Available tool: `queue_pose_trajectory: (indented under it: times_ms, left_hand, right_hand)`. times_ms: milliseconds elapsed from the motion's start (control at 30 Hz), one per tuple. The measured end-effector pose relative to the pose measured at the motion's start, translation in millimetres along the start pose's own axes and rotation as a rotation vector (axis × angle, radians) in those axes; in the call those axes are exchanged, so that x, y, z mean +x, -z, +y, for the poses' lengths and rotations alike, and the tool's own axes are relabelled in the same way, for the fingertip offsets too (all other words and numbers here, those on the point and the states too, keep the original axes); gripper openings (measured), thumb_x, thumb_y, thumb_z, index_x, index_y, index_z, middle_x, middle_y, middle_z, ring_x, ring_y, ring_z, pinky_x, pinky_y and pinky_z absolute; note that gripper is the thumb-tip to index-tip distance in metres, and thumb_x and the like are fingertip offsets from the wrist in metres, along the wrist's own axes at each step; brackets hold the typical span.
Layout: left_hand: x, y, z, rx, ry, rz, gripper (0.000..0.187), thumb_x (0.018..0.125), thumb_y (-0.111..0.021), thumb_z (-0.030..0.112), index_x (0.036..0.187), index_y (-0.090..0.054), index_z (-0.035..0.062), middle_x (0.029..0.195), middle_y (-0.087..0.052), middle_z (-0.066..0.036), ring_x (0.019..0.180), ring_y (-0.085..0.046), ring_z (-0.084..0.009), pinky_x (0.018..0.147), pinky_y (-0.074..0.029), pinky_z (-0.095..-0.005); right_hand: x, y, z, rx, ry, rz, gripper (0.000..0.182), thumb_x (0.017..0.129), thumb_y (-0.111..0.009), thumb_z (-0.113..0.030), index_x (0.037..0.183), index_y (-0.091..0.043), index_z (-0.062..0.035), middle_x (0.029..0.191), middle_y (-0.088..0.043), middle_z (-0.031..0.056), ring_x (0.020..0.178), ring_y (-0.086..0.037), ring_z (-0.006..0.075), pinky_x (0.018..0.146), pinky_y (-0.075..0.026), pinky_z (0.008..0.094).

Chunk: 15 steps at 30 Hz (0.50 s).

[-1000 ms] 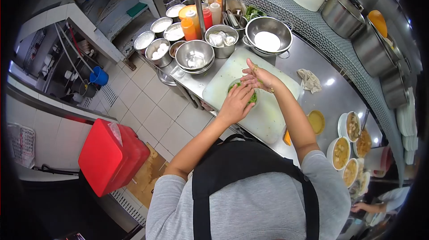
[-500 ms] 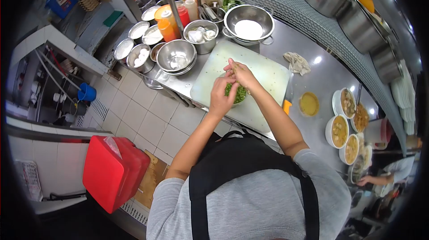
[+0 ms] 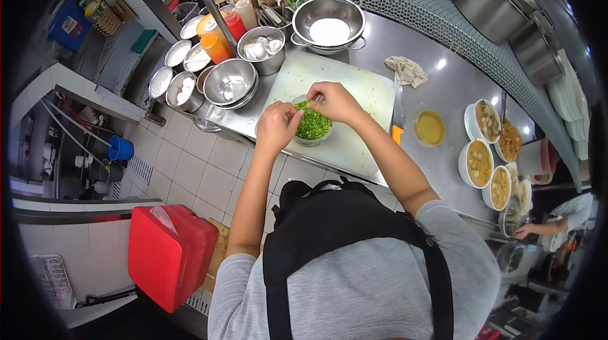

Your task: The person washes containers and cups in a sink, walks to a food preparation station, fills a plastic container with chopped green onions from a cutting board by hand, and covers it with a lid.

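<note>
Small bowl (image 3: 312, 139) heaped with chopped greens (image 3: 313, 123), on white cutting board (image 3: 354, 96) on steel desk (image 3: 453, 102). Left hand (image 3: 276, 126) curled against bowl rim. Right hand (image 3: 334, 100) pinches greens above. Bowl looks nearly full; little left loose on board.

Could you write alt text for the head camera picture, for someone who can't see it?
Seen from above, a person's left hand and right hand meet over a small bowl of chopped greens on a white cutting board. Steel bowls, sauce bottles and bowls of soup surround it.
</note>
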State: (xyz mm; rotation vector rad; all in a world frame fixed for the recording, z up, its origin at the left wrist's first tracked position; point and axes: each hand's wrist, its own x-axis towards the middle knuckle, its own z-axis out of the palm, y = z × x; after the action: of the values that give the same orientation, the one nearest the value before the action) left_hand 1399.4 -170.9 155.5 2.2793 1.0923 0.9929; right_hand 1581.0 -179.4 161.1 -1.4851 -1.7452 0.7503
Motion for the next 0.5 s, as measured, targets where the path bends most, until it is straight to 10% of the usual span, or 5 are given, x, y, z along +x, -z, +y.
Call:
queue_pose_trajectory:
  times_ms: [400,500]
  left_hand:
    - [11.2,-6.9,34.6,-0.127,-0.016,0.193,0.014,0.070,-0.067,0.008,0.083,-0.062,0.0055,0.080,-0.059,-0.006,0.073,-0.055,-0.0182,0.057,-0.043,-0.0299]
    - [7.2,-18.6,39.7,-0.231,-0.156,0.112,0.009,0.075,-0.066,0.011,0.084,-0.068,0.0078,0.092,-0.064,-0.006,0.091,-0.052,-0.0199,0.078,-0.042,-0.0316]
  right_hand:
    - [-8.0,8.3,0.1,-0.095,0.040,0.050,0.030,0.065,-0.070,-0.011,0.090,-0.056,-0.0030,0.087,-0.056,0.0121,0.079,-0.058,0.0246,0.072,-0.048,0.0336]
    - [-8.4,5.0,-0.6,-0.052,0.129,0.075,0.037,0.064,-0.073,-0.022,0.090,-0.056,-0.0032,0.087,-0.058,0.0131,0.081,-0.059,0.0290,0.071,-0.047,0.0362]
